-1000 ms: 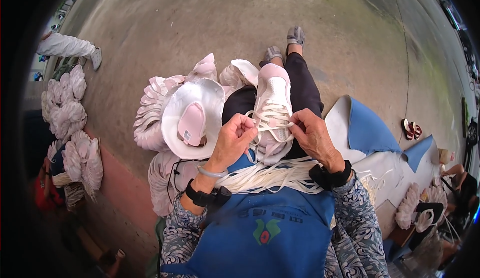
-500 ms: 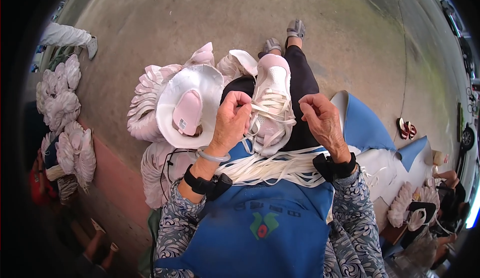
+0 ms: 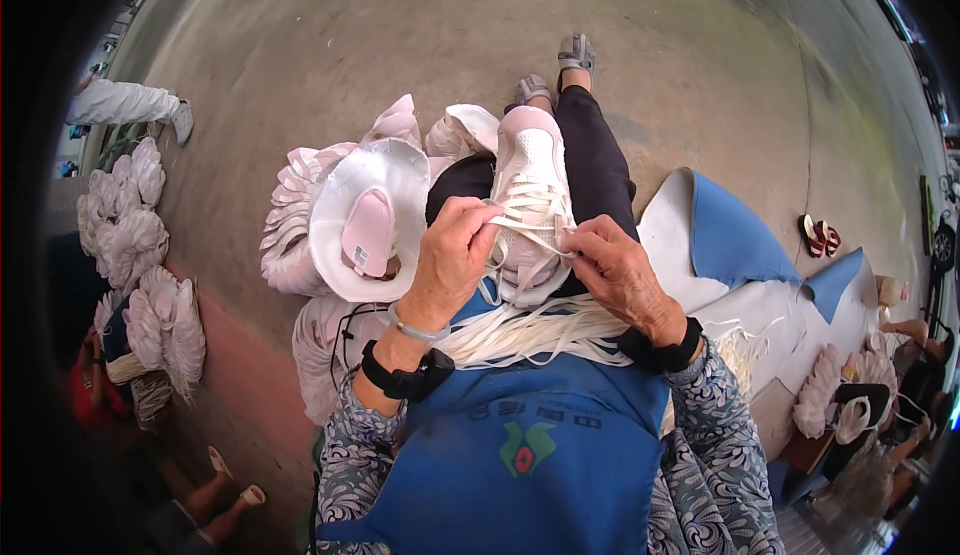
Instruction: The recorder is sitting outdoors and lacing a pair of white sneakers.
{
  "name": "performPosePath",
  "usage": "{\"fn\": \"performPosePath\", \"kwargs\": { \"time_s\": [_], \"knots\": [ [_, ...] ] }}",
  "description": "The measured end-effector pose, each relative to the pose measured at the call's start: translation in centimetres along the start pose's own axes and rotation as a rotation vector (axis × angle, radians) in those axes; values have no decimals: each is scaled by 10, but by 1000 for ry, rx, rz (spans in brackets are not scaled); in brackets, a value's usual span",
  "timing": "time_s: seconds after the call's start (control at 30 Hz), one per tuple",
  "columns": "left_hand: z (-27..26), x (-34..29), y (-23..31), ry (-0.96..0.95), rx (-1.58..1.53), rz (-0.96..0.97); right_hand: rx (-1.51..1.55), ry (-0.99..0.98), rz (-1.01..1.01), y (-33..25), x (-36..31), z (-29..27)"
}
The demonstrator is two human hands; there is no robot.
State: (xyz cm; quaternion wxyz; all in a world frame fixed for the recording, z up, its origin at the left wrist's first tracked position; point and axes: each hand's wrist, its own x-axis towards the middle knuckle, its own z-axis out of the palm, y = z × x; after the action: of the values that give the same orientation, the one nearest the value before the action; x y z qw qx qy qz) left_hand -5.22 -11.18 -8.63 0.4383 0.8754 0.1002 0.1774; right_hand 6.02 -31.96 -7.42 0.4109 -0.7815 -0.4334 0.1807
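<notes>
The white and pale pink shoe (image 3: pixel 532 155) is held between the two hands over the dark trousers (image 3: pixel 598 155), its toe pointed away from the body and its laced upper turned upward. At its left edge, a strand of the white lace (image 3: pixel 530 223) is pinched between the thumb and forefinger of the left hand (image 3: pixel 452 260); the lace is stretched from those fingertips across the upper, below the crossed rows. At its right edge, the lace is gripped near the eyelets by the thumb and forefinger of the right hand (image 3: pixel 622 273), and the remaining fingers are curled under toward the palm. The opening of the shoe is set nearest the body, lower than both pairs of fingertips, while the toe is placed well beyond them. Just below the heel, a bundle of loose white laces (image 3: pixel 540 335) is spread across the top of the blue apron (image 3: pixel 520 405). To the left of the left hand, a pink pad (image 3: pixel 368 225) is seen inside a flared white piece (image 3: pixel 405 190).
</notes>
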Motion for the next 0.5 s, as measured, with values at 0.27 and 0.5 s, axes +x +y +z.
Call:
{"fn": "performPosePath", "kwargs": {
  "time_s": [0.27, 0.5],
  "knots": [
    [1, 3, -1, -50, -156, -228, 24, 57, -27, 2, -5, 3],
    [-13, 9, -1, -286, -679, -730, 145, 96, 181, 4, -2, 8]
  ]
}}
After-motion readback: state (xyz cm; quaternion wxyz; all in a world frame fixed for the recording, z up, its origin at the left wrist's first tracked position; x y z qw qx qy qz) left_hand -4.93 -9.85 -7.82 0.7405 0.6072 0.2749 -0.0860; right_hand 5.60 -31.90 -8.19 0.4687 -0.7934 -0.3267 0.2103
